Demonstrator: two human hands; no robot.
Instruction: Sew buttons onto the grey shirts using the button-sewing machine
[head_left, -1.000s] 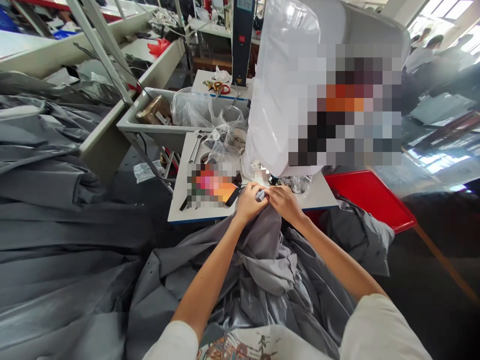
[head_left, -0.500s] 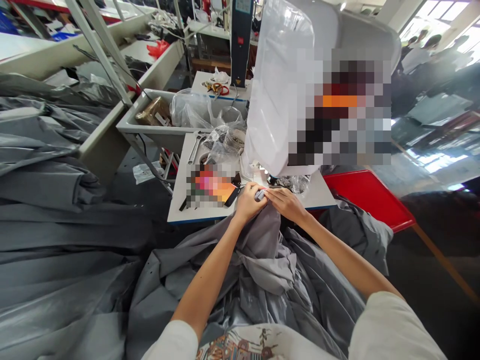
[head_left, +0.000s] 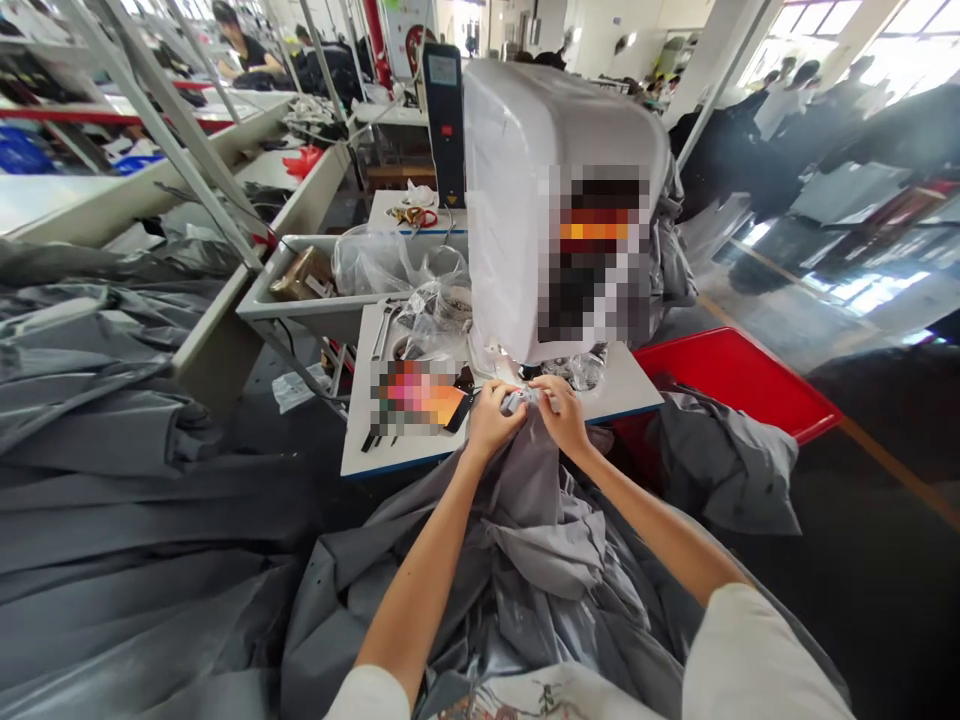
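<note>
A large sheet of grey fabric point(head_left: 540, 540) spreads over my lap and rises in folds to the front edge of the worktable point(head_left: 405, 455). My left hand point(head_left: 495, 418) is closed on a bunched part of it. From the other side, my right hand point(head_left: 561, 412) pinches the same gathered fabric with bent fingers. Both hands are close together, just below the head of a white-covered machine point(head_left: 502, 200). Whether a small part lies between the fingertips, I cannot make out.
Left of my hands lies a phone point(head_left: 427, 397), partly pixelated. Behind it are a wrench point(head_left: 382, 330) and clear plastic bags point(head_left: 442, 300). A grey trough point(head_left: 300, 300) stands at the back left. To the right is a red tray point(head_left: 750, 385), with grey fabric heaped on the left.
My head view has tilted up, so the machine appears lower and more of the room shows. My right hand's fingers, stretched flatter before, are now more bent at the fabric.
</note>
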